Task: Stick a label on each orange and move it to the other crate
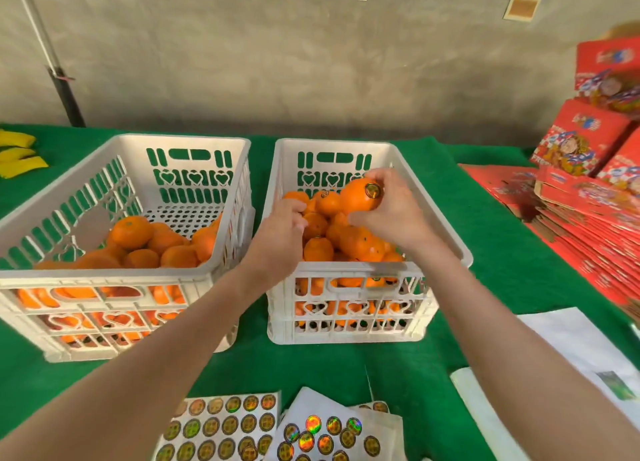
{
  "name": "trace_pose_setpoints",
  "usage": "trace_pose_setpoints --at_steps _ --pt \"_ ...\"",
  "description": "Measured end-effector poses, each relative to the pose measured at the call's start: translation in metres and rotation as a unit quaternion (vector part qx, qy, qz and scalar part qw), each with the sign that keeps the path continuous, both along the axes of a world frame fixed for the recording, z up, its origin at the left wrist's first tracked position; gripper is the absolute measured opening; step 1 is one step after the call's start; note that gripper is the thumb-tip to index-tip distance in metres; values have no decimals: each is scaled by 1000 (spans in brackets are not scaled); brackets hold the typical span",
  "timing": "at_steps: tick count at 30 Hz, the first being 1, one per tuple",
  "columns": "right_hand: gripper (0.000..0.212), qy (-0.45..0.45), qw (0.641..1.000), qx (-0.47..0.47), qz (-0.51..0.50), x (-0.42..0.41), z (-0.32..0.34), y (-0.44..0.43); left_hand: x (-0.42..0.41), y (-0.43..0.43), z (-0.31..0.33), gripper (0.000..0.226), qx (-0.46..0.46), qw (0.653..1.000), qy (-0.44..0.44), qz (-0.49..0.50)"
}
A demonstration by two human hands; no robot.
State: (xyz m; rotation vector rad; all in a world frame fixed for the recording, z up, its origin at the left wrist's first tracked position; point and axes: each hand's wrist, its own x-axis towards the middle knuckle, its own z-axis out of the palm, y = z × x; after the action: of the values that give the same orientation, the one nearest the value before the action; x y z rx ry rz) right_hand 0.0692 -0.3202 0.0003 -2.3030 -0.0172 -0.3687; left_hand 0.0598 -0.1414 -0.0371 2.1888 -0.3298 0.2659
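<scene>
Two white plastic crates stand side by side on a green cloth. The left crate [117, 273] holds several unlabelled oranges [133, 232]. The right crate [433, 225] holds a pile of oranges [360, 242], some with round labels. My right hand [394, 211] grips a labelled orange [360, 196] over the right crate's pile, its gold sticker [373, 190] facing up. My left hand [282, 234] hangs over the right crate's left side, fingers curled loosely beside the oranges; whether it holds anything is hidden. Sheets of holographic labels [225, 426] lie near the front edge.
Stacked red printed cartons [581, 170] fill the right side of the table. White paper sheets [568, 343] lie at the front right. Yellow objects [17, 156] sit at the far left. A grey wall and a dark pole [65, 93] stand behind.
</scene>
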Motion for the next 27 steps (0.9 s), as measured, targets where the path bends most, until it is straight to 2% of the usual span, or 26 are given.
trace_pose_setpoints --at_steps 2,3,5,6,7,8,10,12,13,15,16,18,19,20,21,22,23,24,26,27 --pt "57 123 984 -127 -9 32 -4 -21 15 -5 -11 33 47 999 17 -3" --pt "55 188 959 -211 9 44 -10 -28 18 -6 -18 33 71 997 22 1" --pt "43 317 871 -369 63 59 -26 -39 23 -7 -28 33 112 994 14 5" --pt "39 364 831 -414 76 61 -34 -41 26 -7 -31 33 118 993 8 6" --pt "44 396 806 -433 79 61 -42 -43 27 -7 -32 33 116 993 5 4" --pt "50 408 800 -435 73 61 -49 -46 28 -7 -33 34 112 994 4 2" --pt "59 413 827 -382 13 56 -58 -50 28 -7 -32 33 111 994 1 -3" --pt "47 410 830 -379 -3 51 -61 -51 28 -7 -31 32 118 993 2 -7" --pt "37 398 824 -402 18 48 -59 -52 26 -7 -30 32 117 993 4 -6" --pt "34 331 859 -389 44 47 -52 -54 23 -7 -29 30 116 993 0 -3" --pt "32 261 892 -366 49 46 -49 -52 22 -7 -28 29 118 993 -5 -1" --pt "21 20 970 -243 7 29 -45 -47 20 -7 -28 27 120 993 -16 6" --pt "14 -121 983 -139 -6 12 -43 -40 19 -7 -28 26 118 993 -21 10" --pt "14 -216 975 -41 22 -7 -44 -31 17 -8 -28 25 117 993 -24 13" --pt "18 -245 967 18 72 -32 -50 -19 16 -8 -29 24 117 993 -26 16" --pt "23 -222 965 39 134 -50 -65 -11 15 -9 -29 23 116 993 -27 19" --pt "26 -131 974 19 184 -68 -84 -3 14 -9 -30 23 113 993 -30 21" --pt "29 -5 974 -48 222 -79 -104 4 12 -10 -30 23 110 993 -38 24" --pt "41 209 917 -199 274 -92 -145 10 7 -10 -31 22 105 992 -61 26" --pt "47 272 891 -231 280 -95 -165 10 4 -10 -32 21 103 992 -71 21"
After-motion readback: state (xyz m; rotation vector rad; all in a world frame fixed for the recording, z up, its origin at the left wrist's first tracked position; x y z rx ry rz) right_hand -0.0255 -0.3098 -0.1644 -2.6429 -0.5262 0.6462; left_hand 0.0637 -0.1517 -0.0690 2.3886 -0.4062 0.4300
